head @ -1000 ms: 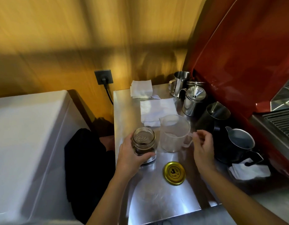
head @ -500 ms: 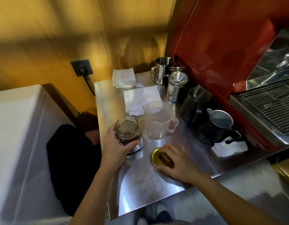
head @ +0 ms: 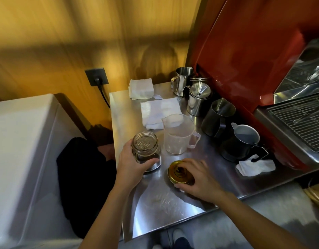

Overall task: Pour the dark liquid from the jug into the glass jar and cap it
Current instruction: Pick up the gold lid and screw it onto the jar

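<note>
A glass jar [head: 145, 146] with dark liquid in its bottom stands uncapped on the steel counter [head: 162, 200]. My left hand [head: 131, 164] is wrapped around the jar's left side. To its right stands a clear plastic jug [head: 178, 134], upright and nearly empty, handle turned right. A gold lid [head: 178, 174] lies flat on the counter in front of the jug. My right hand [head: 200, 178] is curled over the lid's right side, thumb and fingers on its rim.
Steel and dark pitchers [head: 216, 115] stand in a row along the red espresso machine [head: 244, 51] at the right. Folded white cloths [head: 160, 110] lie behind the jug, and a crumpled napkin [head: 255, 167] at the right. A white appliance [head: 25, 159] is to the left.
My right hand has left the jug's handle, come down onto the gold lid and closed its fingers around it. My left hand has stayed on the jar.
</note>
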